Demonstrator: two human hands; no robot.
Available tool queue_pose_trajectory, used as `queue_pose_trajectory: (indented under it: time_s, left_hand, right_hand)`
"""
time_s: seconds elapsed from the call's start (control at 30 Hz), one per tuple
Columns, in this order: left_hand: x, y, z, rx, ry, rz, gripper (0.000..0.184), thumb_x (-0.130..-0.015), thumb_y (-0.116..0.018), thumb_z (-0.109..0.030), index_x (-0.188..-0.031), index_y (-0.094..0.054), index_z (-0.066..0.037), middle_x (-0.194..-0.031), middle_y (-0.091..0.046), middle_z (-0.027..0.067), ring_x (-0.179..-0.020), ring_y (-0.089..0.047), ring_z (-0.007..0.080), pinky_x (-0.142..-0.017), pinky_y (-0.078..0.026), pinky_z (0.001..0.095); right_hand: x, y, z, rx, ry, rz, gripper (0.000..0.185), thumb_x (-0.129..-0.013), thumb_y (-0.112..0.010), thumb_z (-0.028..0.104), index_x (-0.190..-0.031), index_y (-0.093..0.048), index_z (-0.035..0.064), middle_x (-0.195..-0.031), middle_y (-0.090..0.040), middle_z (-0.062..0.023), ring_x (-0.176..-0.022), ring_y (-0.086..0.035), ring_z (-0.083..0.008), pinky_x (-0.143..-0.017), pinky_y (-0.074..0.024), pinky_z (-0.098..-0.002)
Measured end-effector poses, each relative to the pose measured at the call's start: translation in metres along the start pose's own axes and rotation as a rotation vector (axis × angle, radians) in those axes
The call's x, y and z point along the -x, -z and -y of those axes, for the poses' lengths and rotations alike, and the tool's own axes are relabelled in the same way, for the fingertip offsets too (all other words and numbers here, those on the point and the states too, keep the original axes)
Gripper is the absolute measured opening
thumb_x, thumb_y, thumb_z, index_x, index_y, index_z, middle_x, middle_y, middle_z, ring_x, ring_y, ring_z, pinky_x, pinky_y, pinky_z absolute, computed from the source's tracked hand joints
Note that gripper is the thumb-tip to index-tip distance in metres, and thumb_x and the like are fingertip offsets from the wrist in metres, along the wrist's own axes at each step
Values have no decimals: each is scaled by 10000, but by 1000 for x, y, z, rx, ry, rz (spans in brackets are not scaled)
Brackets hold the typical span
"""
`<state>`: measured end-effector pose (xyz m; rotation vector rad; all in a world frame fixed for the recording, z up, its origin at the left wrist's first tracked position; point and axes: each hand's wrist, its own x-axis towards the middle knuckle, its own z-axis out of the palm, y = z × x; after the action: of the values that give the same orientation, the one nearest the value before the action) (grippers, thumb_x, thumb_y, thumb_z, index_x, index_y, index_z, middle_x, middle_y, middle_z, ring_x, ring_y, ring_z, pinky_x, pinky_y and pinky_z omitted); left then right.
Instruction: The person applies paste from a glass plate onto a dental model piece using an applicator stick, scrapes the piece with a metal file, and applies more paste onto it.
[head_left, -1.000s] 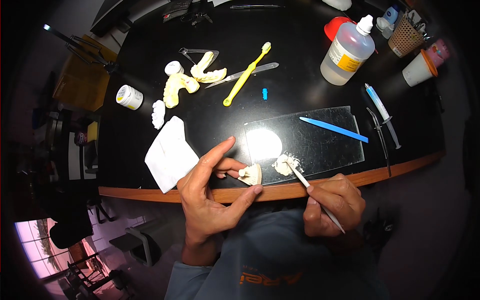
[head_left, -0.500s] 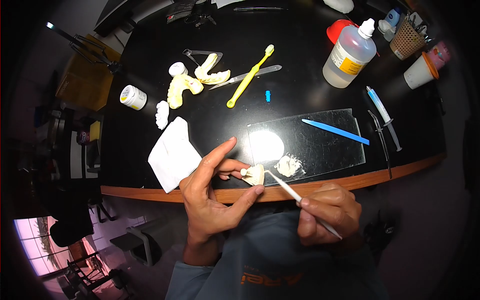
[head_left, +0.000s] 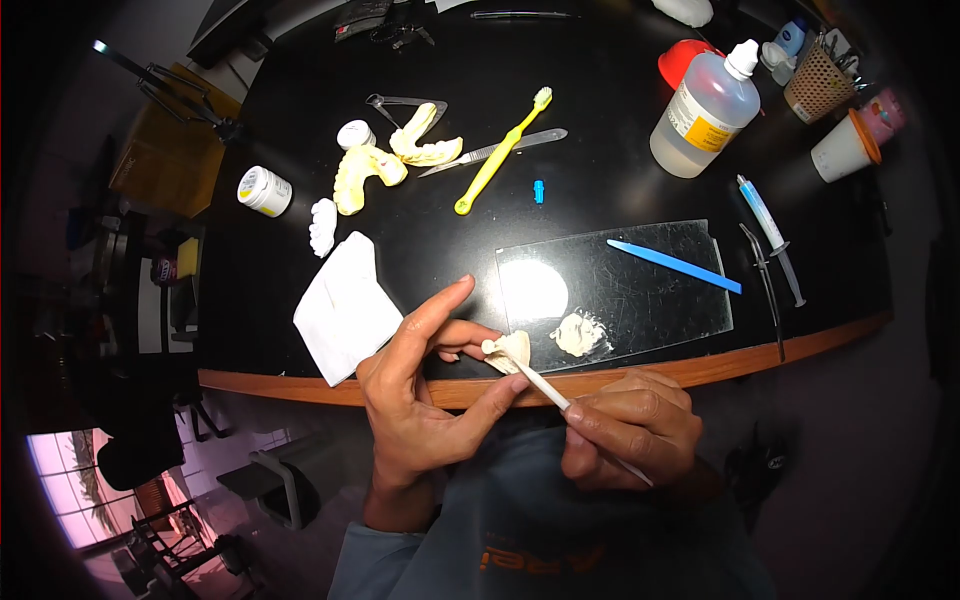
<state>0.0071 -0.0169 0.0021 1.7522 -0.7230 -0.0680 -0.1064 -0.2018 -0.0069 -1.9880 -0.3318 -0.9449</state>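
Between thumb and fingers, my left hand [head_left: 425, 385] holds a small cream-coloured dental cast piece [head_left: 513, 350] with a knob on its left side. My right hand [head_left: 637, 428] grips a slim white stick tool [head_left: 545, 388], its tip against the cast piece. To the right of the piece, a mound of cream paste [head_left: 580, 333] lies on a glass slab [head_left: 650, 300]. A blue spatula [head_left: 675, 265] rests across the slab's upper right part.
Yellow dental casts [head_left: 365, 175], a yellow toothbrush [head_left: 500, 155] and a scalpel [head_left: 545, 137] lie further back. A white paper [head_left: 347, 310] is beside my left hand. On the right stand a large bottle [head_left: 705, 115] and a cup [head_left: 842, 150]; a syringe [head_left: 770, 235] lies nearby.
My right hand has moved left, bringing the white tool's tip from the paste over to the cast piece. My left hand has kept nearly the same place and hold.
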Motion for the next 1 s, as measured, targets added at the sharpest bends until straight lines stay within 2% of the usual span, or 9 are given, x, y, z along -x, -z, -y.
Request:
queue_pose_trajectory:
  time_s: [0.03, 0.13, 0.43, 0.53, 1.0]
  left_hand:
    - [0, 1, 0, -2, 1, -1, 863, -697, -941, -63, -1455, -556, 90, -982, -795, 104, -915, -705, 109, -812, -462, 235]
    - [-3, 2, 1, -2, -71, 10, 801, -734, -940, -15, -1440, -577, 92, -970, -789, 151, -899, -749, 157, -843, -593, 269]
    - [-3, 2, 1, -8, -68, 8, 801, -730, -939, -12, -1439, -581, 90, -972, -786, 148, -896, -748, 153, -841, -592, 265]
    - [0, 0, -1, -6, 9, -4, 854, -693, -939, -57, -1447, -565, 90, -982, -792, 105, -907, -689, 101, -809, -457, 234]
    - [0, 0, -1, -9, -7, -4, 860, -696, -946, -54, -1450, -560, 93, -970, -789, 112, -914, -701, 113, -822, -480, 237]
  right_hand:
    - [-1, 0, 1, -5, -4, 2, 227, -854, -783, 0, -1080, -767, 8, -857, -725, -61, -747, -787, -216, -677, -676, -334]
    - [-1, -1, 0, -12, -2, 0, 236, -849, -782, -5, -1084, -767, 10, -857, -723, -60, -749, -787, -216, -683, -679, -336]
    - [0, 0, 0, -9, 5, 7, 251, -839, -781, -12, -1088, -760, 11, -870, -727, -61, -755, -790, -217, -697, -682, -345]
    - [0, -1, -1, -9, 6, 7, 254, -835, -782, -14, -1086, -760, 12, -868, -726, -59, -752, -789, -217, -698, -682, -347]
    - [0, 1, 0, 4, -4, 10, 234, -858, -794, 3, -1090, -767, 12, -861, -726, -56, -724, -775, -191, -650, -658, -316]
